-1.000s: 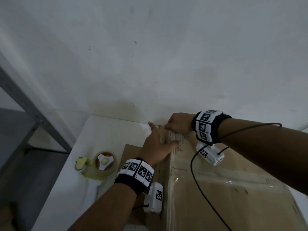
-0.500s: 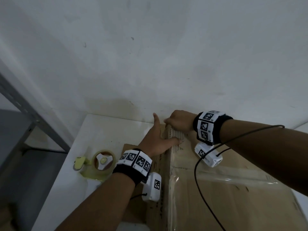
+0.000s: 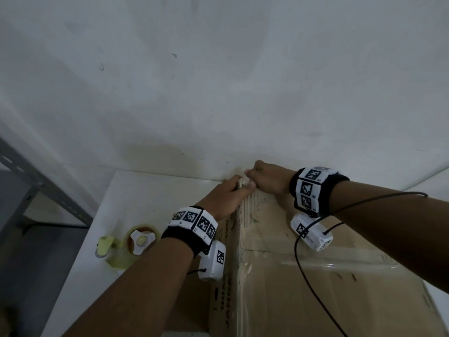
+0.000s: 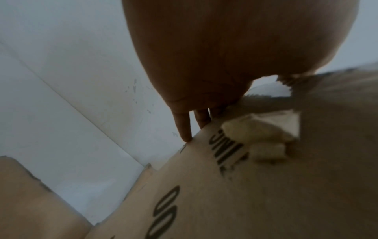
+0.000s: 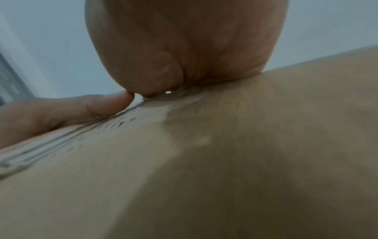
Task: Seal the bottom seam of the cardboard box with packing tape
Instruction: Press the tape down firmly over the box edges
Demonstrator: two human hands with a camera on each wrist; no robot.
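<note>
The cardboard box (image 3: 315, 300) lies on the white table with a clear tape strip (image 3: 340, 261) across its top and shiny tape down its left edge. Both hands meet at the box's far left corner by the wall. My left hand (image 3: 224, 198) straddles that edge: its thumb (image 5: 92, 106) lies flat on top and its straight fingers (image 4: 184, 127) press the printed side. My right hand (image 3: 267, 181) rests its heel on the box top (image 5: 225, 161), fingers curled over the far edge and hidden. A pale crumpled scrap (image 4: 255, 134) sticks to the corner.
A yellow-green tape dispenser (image 3: 136, 242) lies on the table (image 3: 145, 190) left of the box. The white wall (image 3: 218, 93) stands right behind the box. A grey metal shelf frame (image 3: 43, 188) is at far left. A black cable (image 3: 301, 263) hangs over the box top.
Both hands have slid along the box's left edge away from me, up to the far corner. The left hand now straddles the edge instead of lying across it.
</note>
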